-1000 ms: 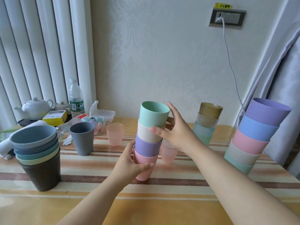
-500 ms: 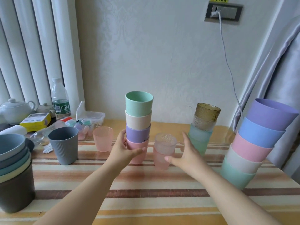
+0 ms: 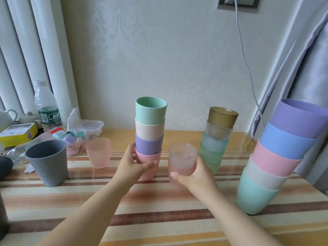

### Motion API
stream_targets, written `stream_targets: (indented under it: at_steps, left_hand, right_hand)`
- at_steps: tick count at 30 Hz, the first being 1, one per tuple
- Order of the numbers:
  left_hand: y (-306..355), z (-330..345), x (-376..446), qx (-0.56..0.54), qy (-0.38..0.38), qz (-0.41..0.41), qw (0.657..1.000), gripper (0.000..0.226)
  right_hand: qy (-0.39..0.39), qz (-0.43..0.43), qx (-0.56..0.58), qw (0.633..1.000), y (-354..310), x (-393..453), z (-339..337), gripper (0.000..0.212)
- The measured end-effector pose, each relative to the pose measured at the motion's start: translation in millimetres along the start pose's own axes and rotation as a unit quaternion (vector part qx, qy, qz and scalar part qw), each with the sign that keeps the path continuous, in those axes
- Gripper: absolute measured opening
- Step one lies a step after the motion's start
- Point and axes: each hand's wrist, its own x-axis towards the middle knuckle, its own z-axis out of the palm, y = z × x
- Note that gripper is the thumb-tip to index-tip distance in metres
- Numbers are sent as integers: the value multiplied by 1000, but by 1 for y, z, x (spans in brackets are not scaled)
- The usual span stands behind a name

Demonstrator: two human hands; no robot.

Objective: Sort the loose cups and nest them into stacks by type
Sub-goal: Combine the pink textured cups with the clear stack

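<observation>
My left hand grips the pink bottom cup of a stack of small matte cups, mint on top, then cream, purple and pink. My right hand wraps around a frosted pink textured cup just right of that stack; a clear frosted cup seems nested inside it. Behind it rises a stack of textured translucent cups with an amber one on top. A second frosted pink cup stands alone to the left. A grey ribbed cup stands further left.
A leaning stack of large pastel cups fills the right side, close to the curtain. At back left sit a water bottle, a yellow box, a clear container and small clutter. The striped table lies below my arms.
My right hand left the top of the matte stack, dropped to the table and closed on the frosted pink cup. My left hand stayed on the stack's base. The view shifted right and closer.
</observation>
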Motion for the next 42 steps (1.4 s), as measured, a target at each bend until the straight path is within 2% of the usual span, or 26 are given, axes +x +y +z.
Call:
stream_targets:
  at_steps: [5,10,13,15,17,20,22,26,32,37,42]
  left_hand:
    - [2,2,-3,8,2,4,1000,70]
    - [1,-6,-8,59,-6,-10,998,92]
    - [-3,-21,-18,122,51,3,991,86]
    - [-7,-36,-26,197,115,29,973,67]
    - [-11,-55,-29,265,169,25,949,54]
    - [-12,-78,-26,350,207,-14,913,53]
    - [-12,-87,-22,386,203,-40,899,57]
    - [-17,-95,-9,379,165,-83,907,59]
    - [-16,-91,-7,321,201,-19,925,16]
    - [-10,-81,-45,277,179,21,944,8]
    - [2,-67,-89,222,139,101,960,13]
  right_hand:
    - [-14,20,4,1000,10,-6,4,78]
    - [-32,14,19,999,12,-10,0,87]
    - [-53,4,25,998,12,-15,-4,94]
    - [-39,-6,21,999,11,-22,-6,98]
    - [11,-27,2,1000,10,-30,-6,104]
    - [83,-73,-20,994,11,-39,-3,105]
    - [98,-93,-36,990,13,-41,2,99]
    - [81,-97,-23,992,20,-37,8,96]
    - [89,-100,-14,991,26,-33,8,93]
    - [100,-116,-5,988,16,-39,6,89]
    - [168,-184,-29,968,-9,-59,-3,72]
